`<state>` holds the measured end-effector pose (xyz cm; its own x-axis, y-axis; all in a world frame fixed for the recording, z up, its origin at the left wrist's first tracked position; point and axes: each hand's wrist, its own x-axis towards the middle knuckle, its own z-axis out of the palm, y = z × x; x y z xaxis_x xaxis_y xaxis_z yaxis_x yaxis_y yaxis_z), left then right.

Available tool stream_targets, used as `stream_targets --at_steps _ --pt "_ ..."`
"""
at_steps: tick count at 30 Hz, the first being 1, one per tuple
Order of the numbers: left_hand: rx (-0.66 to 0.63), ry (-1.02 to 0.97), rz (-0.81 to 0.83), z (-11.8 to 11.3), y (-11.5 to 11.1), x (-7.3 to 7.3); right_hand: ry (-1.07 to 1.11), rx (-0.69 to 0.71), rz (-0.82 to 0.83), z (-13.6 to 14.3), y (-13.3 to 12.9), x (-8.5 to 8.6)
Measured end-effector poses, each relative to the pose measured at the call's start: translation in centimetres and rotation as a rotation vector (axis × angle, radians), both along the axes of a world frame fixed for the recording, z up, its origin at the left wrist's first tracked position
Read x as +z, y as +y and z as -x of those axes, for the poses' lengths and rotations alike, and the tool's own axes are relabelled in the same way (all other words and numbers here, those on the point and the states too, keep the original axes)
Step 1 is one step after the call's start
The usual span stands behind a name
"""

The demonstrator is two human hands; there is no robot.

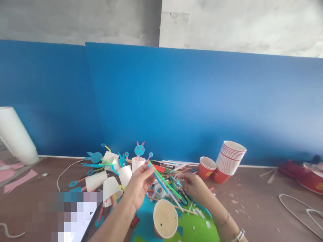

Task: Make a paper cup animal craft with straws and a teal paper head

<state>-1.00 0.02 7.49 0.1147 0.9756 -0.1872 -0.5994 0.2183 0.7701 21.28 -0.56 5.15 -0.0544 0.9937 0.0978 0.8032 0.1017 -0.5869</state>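
Note:
My left hand is closed on several drinking straws, green, blue and white, pinched at their upper ends and slanting down to the right. Over the cluttered pile is my right hand, its fingers curled down beside a pair of scissors; what they grip, if anything, is hidden. A paper cup with small dark holes inside stands between my forearms on green and blue sheets. A roll of clear tape lies behind it, partly covered by the straws.
White paper cups with straws and blue cut-outs lie at left; one upright cup bears a blue animal face. A stack of red-and-white cups leans at right beside a single cup. A white cable curves across the right side.

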Motion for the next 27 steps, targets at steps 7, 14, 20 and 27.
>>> stream_targets --at_steps 7,14,20,27 --pt "-0.007 0.113 -0.116 -0.9 -1.0 0.0 0.275 0.313 -0.324 6.4 -2.6 5.2" --pt "-0.036 0.142 -0.186 -0.9 -1.3 0.3 0.246 0.261 -0.294 7.4 -2.1 4.8" --pt "-0.081 0.145 -0.15 -0.9 -1.1 0.0 0.51 0.187 -0.072 7.0 -1.4 4.9" --pt "-0.196 0.293 -0.179 -1.4 -0.9 -1.0 1.026 0.031 -0.007 6.1 -0.8 4.0"
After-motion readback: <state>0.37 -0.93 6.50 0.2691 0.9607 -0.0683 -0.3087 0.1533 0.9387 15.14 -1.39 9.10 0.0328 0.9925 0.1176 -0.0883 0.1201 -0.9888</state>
